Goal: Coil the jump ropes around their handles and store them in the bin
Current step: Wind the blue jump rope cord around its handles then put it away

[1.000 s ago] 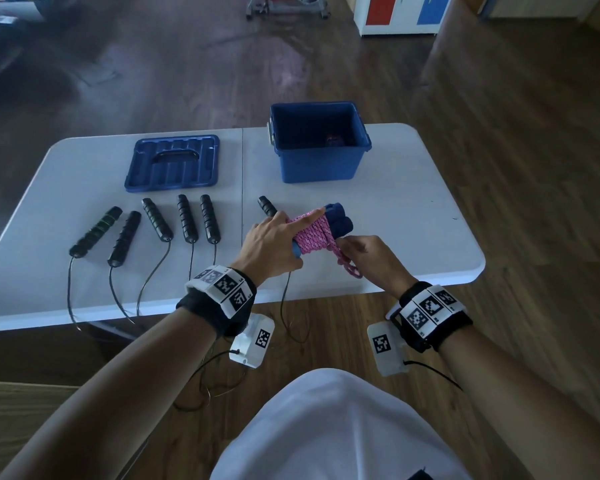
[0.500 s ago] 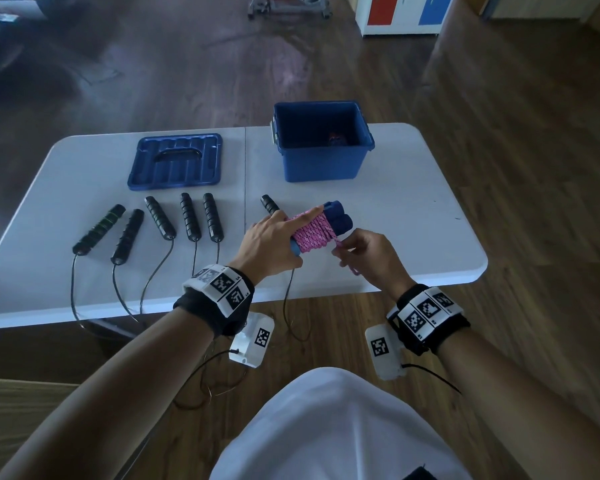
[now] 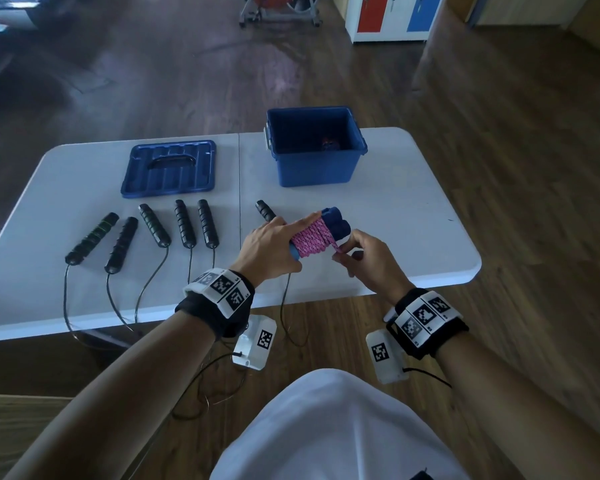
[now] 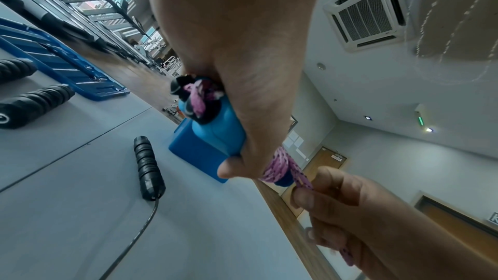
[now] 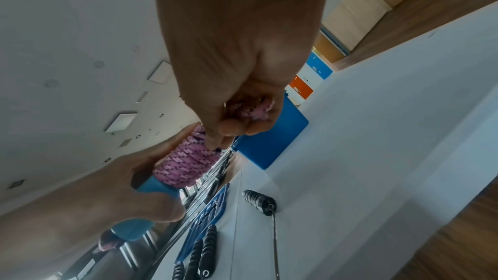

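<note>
A white folding table (image 3: 395, 216) spans the head view above a wood-plank floor (image 3: 516, 133). On its far side stands an open blue storage bin (image 3: 314, 166) with a small dark object, hard to make out, at the bottom; its blue lid (image 3: 168, 169) lies flat to the left. Nearer the front edge, six black jump-rope handles (image 3: 182, 223) lie in a row, their thin black cords (image 3: 149, 278) trailing over the table edge.

Above the front edge, the left hand (image 3: 269, 249) grips a pair of blue handles (image 3: 333, 221) bundled side by side, fingers curled round the near end and the index finger stretched along the top of the coil. A pink braided rope (image 3: 312, 239) is wound in tight turns around the middle of the handles. Just right of the coil, the right hand (image 3: 368, 259) pinches the rope's loose end between thumb and curled fingers, close against the last turn. Both wrists wear black bands with marker tags (image 3: 222, 287).
</note>
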